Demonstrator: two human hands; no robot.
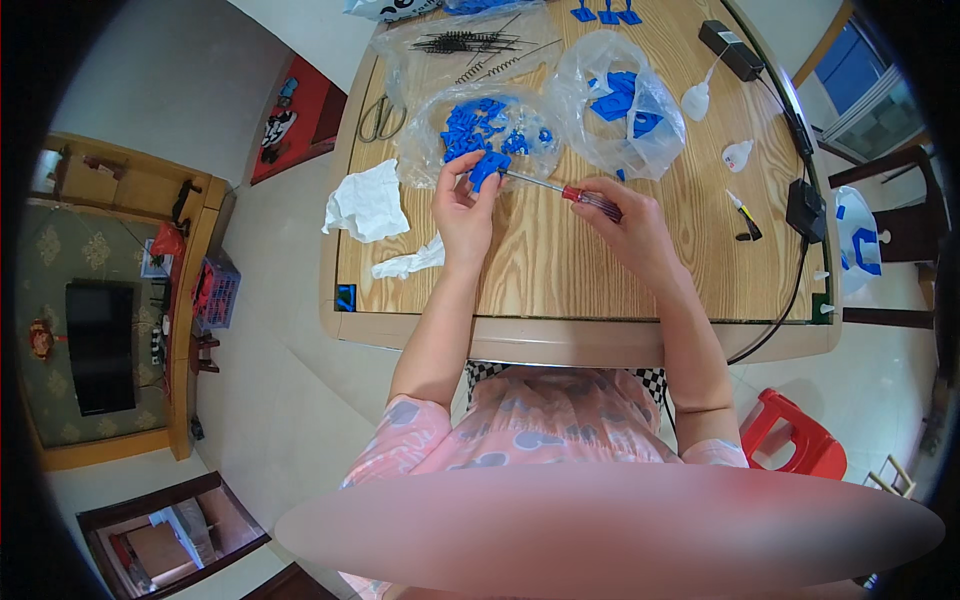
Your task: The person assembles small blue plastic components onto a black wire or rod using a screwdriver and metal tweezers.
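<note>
Between the thumb and fingers of my left hand (464, 212) is a small blue plastic part (489, 170), raised over the table. My right hand (632, 222) grips the red handle of a screwdriver (592, 200). Its metal shaft points left, and the tip meets the blue part or sits right beside it; the exact contact is too small to tell. Just beyond my hands, an opened clear plastic bag (545, 158) holds many small blue pieces (472, 128). To its right, another clear bag (655, 150) contains larger blue pieces (617, 98).
Scissors (381, 120) and crumpled white tissue (368, 203) lie on the wooden table (570, 285) at left. Black springs (468, 42) rest on plastic at the back. At right are a power adapter (731, 50), white squeeze bottles (697, 100), a small yellow-black tool (744, 214) and a black cable (795, 285).
</note>
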